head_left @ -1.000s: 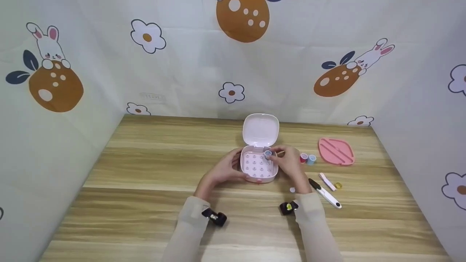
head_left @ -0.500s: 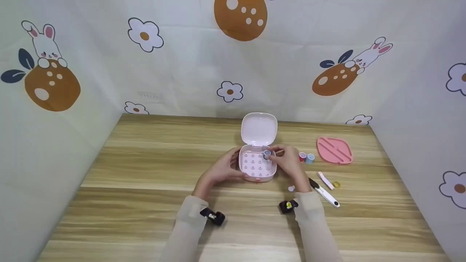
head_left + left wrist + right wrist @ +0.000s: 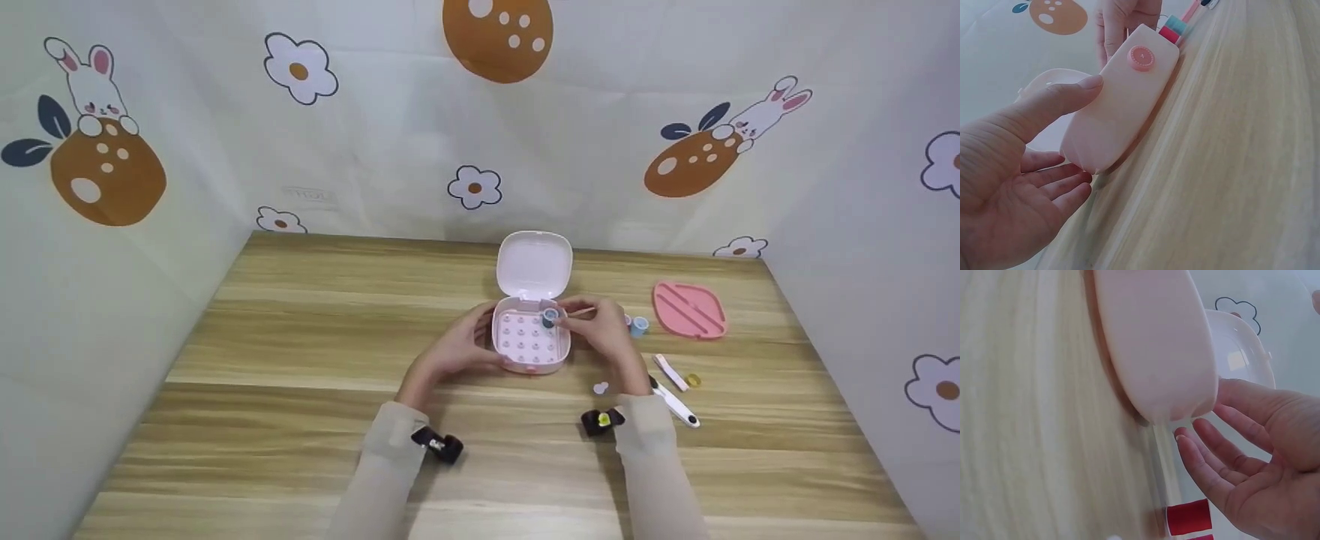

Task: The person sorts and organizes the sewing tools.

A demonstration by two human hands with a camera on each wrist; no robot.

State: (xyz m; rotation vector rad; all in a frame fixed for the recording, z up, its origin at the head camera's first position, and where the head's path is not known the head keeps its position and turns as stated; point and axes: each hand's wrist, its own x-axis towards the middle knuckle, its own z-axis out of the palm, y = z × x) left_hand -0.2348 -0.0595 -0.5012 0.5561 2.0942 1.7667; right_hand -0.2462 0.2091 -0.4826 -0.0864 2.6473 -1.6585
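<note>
A small pink sewing box (image 3: 531, 366) stands on the table with its lid (image 3: 534, 264) raised and rows of short pegs inside. My left hand (image 3: 457, 346) grips the box from the left; in the left wrist view the thumb presses the front wall by a pink button-shaped clasp (image 3: 1141, 58), with fingers at its side. My right hand (image 3: 600, 330) reaches over the right rim, thumb and forefinger at a blue-grey thread spool (image 3: 550, 319) over the back right pegs. In the right wrist view the box wall (image 3: 1157, 349) hides the spool; the other fingers stay outside.
Right of the box stand a light blue spool (image 3: 639, 326) and a red spool (image 3: 1189, 517). Farther right lies a pink slotted tray (image 3: 690, 309). Nearer are a white-and-black slim tool (image 3: 679, 407), a pale pink strip (image 3: 671, 373), a yellow ring (image 3: 694, 380) and small white discs (image 3: 601, 388).
My right hand and wrist have shifted slightly right, covering most of the red spool in the head view. More of the blue-grey spool shows beside the thumb. The left hand keeps its hold.
</note>
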